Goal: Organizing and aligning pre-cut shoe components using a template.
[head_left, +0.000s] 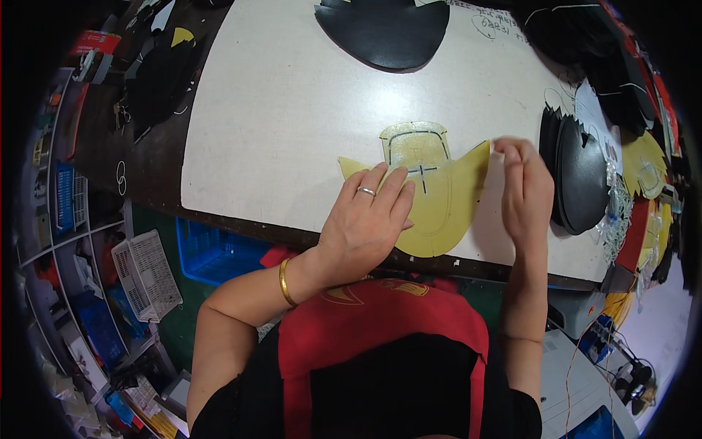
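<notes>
A yellow template [439,227] with slotted cut-outs and a dark cross mark lies on the white work board near its front edge. It has a rounded lower end, a squared tab at the top and pointed wings on both sides. My left hand [369,212], wearing a ring, lies flat on its left part with the fingers stretched out. Beside the right wing's tip, my right hand [524,183] is raised with its fingers curled together. Whatever those fingers may hold is too small or hidden to name. Part of the template's left side is covered by my left hand.
The white board [270,124] carries a black shaped piece [387,33] at its far edge. Stacked black pieces [581,175] stand at the right, beside clear plastic wrapping [616,219]. More black pieces [157,84] lie at the left. A blue crate [212,252] sits below the table edge.
</notes>
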`<move>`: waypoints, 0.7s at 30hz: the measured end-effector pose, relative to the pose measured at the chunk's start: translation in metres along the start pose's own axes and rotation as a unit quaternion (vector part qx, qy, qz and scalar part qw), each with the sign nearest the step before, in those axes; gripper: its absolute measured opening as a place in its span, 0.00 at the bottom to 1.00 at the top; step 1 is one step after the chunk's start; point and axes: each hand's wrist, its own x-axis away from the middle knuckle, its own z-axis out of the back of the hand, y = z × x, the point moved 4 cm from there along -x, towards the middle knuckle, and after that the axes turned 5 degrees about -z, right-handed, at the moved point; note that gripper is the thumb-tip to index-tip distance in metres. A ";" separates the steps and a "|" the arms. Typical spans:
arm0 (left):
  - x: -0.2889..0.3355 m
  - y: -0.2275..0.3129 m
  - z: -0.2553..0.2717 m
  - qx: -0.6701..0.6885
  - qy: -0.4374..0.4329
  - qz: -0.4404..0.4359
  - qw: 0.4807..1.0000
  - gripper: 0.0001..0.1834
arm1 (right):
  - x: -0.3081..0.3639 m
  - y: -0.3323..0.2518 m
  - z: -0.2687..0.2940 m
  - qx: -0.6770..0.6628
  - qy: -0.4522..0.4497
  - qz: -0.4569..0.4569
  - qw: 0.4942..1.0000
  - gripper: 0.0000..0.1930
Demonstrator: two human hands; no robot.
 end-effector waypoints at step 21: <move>0.004 -0.003 -0.005 -0.046 -0.029 0.018 0.998 0.28 | 0.022 -0.007 -0.018 -0.073 -0.110 0.018 0.991 0.10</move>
